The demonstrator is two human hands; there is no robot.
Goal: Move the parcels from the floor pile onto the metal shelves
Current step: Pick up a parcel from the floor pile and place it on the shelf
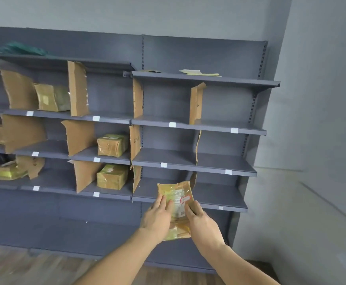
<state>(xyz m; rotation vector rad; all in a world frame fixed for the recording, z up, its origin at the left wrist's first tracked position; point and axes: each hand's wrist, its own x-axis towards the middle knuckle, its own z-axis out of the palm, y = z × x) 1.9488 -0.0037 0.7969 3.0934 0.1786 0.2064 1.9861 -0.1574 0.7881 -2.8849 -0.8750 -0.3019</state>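
Observation:
A flat brown parcel wrapped in clear tape, with a white label and a small red-edged sticker, is held upright in front of the lowest shelf of the grey metal shelving. My left hand holds its left side, fingers laid over the front face. My right hand grips its right edge. The parcel's upper part overlaps the shelf's front edge; its lower end hangs below the shelf. The floor pile is out of view.
Cardboard dividers split the shelves into bays. Taped parcels sit in bays to the left. Papers lie on the top right shelf. A grey wall closes the right side; wood floor is below.

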